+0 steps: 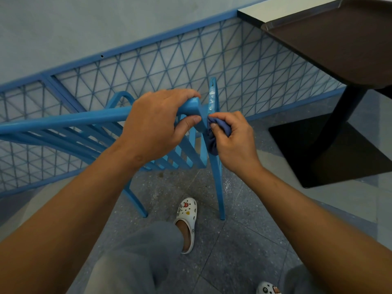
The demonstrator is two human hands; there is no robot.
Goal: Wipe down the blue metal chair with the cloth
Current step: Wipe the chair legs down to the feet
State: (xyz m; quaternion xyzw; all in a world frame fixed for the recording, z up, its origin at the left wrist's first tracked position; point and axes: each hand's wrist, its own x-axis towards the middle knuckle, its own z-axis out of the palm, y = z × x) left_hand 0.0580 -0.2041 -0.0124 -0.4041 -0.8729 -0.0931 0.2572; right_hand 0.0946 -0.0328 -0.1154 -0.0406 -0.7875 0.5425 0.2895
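Note:
The blue metal chair (70,120) stands in front of me, seen from behind and above, its top rail running left to right and its slats sloping down. My left hand (158,122) grips the right end of the top rail, thumb underneath. My right hand (233,139) holds a bunched dark blue cloth (213,141) and presses it against the chair's right rear upright just below the rail corner. The upper part of that upright (212,96) shows wet streaks.
A blue wire-mesh fence (191,66) runs behind the chair along a pale wall. A dark table (339,39) on a black pedestal base (331,149) stands at the right. My feet in white clogs (186,223) are on the grey speckled floor.

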